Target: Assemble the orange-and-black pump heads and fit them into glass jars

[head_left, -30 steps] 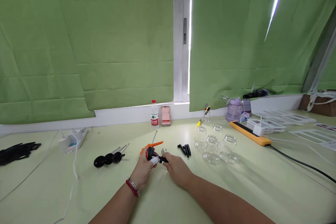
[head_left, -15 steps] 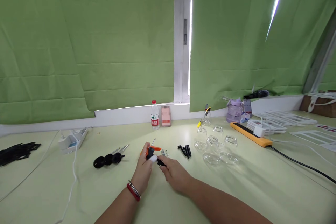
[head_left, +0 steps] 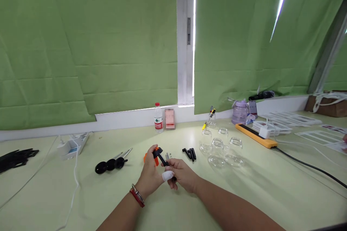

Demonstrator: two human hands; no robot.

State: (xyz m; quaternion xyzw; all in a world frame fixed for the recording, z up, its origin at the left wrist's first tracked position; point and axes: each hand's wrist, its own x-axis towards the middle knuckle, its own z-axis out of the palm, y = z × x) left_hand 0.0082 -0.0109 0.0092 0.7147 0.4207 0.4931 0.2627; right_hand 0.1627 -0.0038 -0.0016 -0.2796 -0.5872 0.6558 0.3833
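Note:
A black part with a round head and a long stem (head_left: 162,158) is between my hands. My left hand (head_left: 150,173), its thumb wrapped in white, holds the head end, where a bit of orange shows. My right hand (head_left: 181,174) pinches the lower end of the stem. Behind my left fingers an orange piece (head_left: 156,161) shows in part. Small metal pieces (head_left: 167,156) lie just beyond my right hand. Black handle-like pieces (head_left: 192,154) are to their right. Three black round lids with metal rods (head_left: 110,165) lie to the left.
Several clear glass jars (head_left: 217,153) stand on the right, with a yellow-orange power strip (head_left: 256,136) behind them. A water bottle (head_left: 158,119) and a pink box (head_left: 170,119) stand by the wall. White cables (head_left: 76,177) and black strips (head_left: 16,159) lie left.
The black part has turned so its stem shows between my hands. My left thumb has moved down and right, and the orange piece now appears lower. The view has shifted slightly.

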